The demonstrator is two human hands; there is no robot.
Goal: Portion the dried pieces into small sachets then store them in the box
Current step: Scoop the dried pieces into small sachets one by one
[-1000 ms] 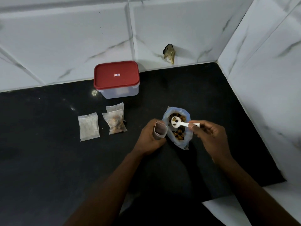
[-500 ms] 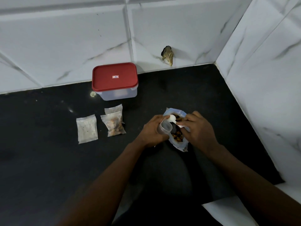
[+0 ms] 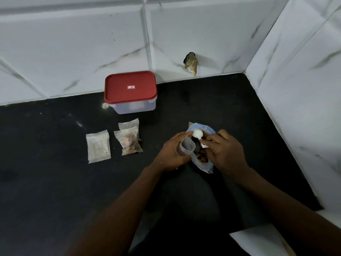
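Since one second ago, the right hand [image 3: 225, 152] has shifted toward 9 o'clock and turned the white scoop [image 3: 197, 134] bowl-down just beside the mouth of the open sachet [image 3: 186, 147].

Step in hand: filling one portion.

- Box [image 3: 132, 108], red lid on, stands at 11 o'clock of the hands.
- Bulk bag [image 3: 202, 163], at 3 o'clock of the left hand [image 3: 170, 154], holds brown dried pieces [image 3: 201, 157].
- Filled sachet [image 3: 130, 144] and flat sachet [image 3: 98, 146] lie at 9 o'clock.

Left hand curls round the open sachet; right hand pinches the scoop handle.

Next, by judgement: empty the scoop, seal, unlid the box.

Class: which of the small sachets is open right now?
The sachet gripped in the left hand, its mouth gaping; the other sachets lie flat on the counter.
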